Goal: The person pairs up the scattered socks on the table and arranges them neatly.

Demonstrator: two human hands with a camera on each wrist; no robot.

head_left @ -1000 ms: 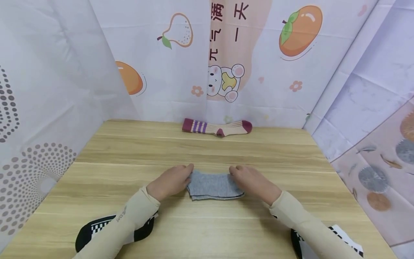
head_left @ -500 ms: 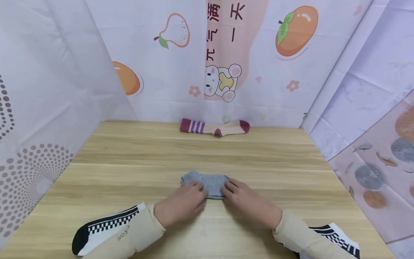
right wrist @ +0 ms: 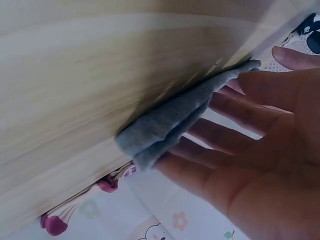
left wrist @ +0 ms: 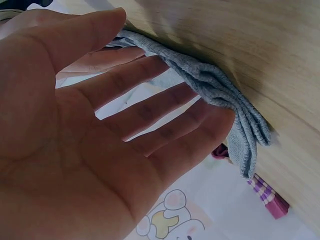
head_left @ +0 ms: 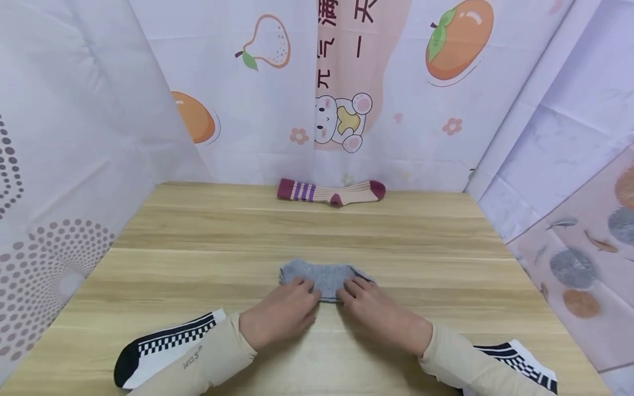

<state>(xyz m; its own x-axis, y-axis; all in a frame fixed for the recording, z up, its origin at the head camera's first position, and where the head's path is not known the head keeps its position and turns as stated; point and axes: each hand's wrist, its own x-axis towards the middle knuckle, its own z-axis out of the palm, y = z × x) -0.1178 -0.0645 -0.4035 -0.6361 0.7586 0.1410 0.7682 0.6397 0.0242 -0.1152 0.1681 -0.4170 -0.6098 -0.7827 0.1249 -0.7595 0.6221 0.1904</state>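
A folded grey sock (head_left: 327, 278) lies crosswise on the wooden table in front of me. My left hand (head_left: 278, 314) touches its left part from above. In the left wrist view, the fingers (left wrist: 145, 112) are stretched out over the knit layers of the grey sock (left wrist: 210, 82), and the thumb stands apart. On the right part of the sock rests my right hand (head_left: 385, 315). The right wrist view has its extended fingertips against the grey sock (right wrist: 165, 122), with the thumb near one end. Both ends of the sock stick up slightly.
A cream sock (head_left: 327, 192) with maroon heel and toe and purple stripes lies at the table's back edge. Black-and-white checkered socks lie beside my forearms, one at left (head_left: 168, 349), one at right (head_left: 525, 363), partly under the sleeves. Printed curtains (head_left: 223, 110) enclose the table.
Both hands have moved from the outer ends of the grey sock inward and toward me, onto its front. In the last half second they have hardly moved; the sock's right end now shows more.
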